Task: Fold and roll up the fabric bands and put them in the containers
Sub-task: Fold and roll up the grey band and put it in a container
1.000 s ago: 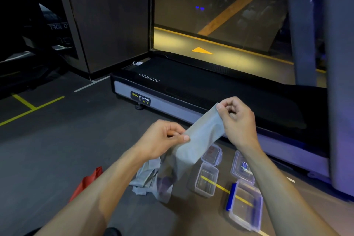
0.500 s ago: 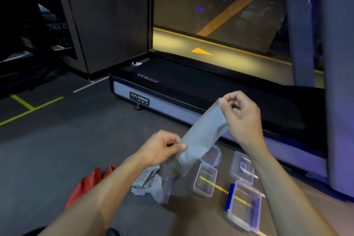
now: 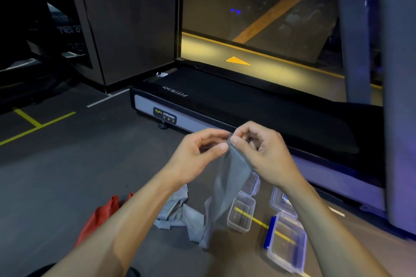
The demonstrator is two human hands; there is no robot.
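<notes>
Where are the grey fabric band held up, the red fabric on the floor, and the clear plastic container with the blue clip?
grey fabric band point(image 3: 229, 177): head view, hanging middle.
red fabric point(image 3: 99, 220): head view, visible centre.
clear plastic container with blue clip point(image 3: 290, 247): head view, near wall.

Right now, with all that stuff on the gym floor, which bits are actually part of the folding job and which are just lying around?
Part of the job:
- grey band, pinched at its top by the left hand and right hand
- pile of grey bands on the floor
- clear containers and the blue-clipped one
- red band, probably

Just lying about:
- treadmill
- yellow floor tape
</notes>
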